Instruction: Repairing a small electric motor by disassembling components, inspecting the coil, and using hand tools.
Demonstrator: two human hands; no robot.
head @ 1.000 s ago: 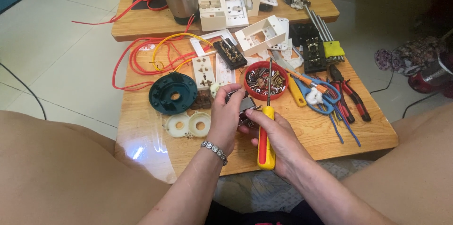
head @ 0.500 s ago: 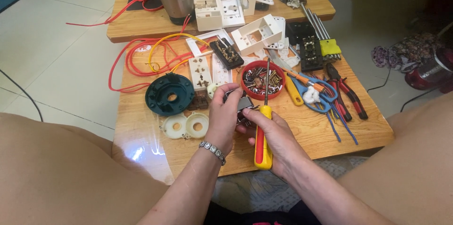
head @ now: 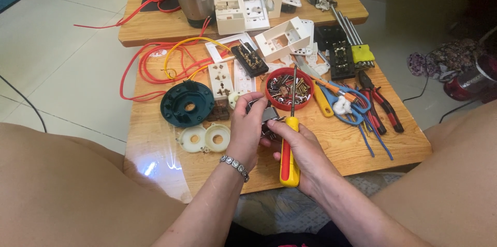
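Head view: the left hand (head: 247,128) has its fingers curled and pinching a small grey metal part (head: 267,115), held just above the near edge of the wooden table (head: 362,146). The right hand (head: 303,154) has its fingers wrapped about the yellow-and-red screwdriver (head: 289,148), thumb pressed along the handle; the shaft points away from the body, and its tip lies over the red dish of screws (head: 289,89). Just left of the hands lie two white discs (head: 204,138) and a dark green round housing (head: 187,104); white socket plates (head: 220,80) and red wire (head: 150,68) lie beyond. Blue-handled scissors (head: 348,107) and red-handled pliers (head: 380,104) lie to the right. Risk, as judged: the part is mostly hidden by the fingers and gripped over open table edge, so a slackened pinch could drop it to the floor; a swing of the long shaft could tip the screw dish.
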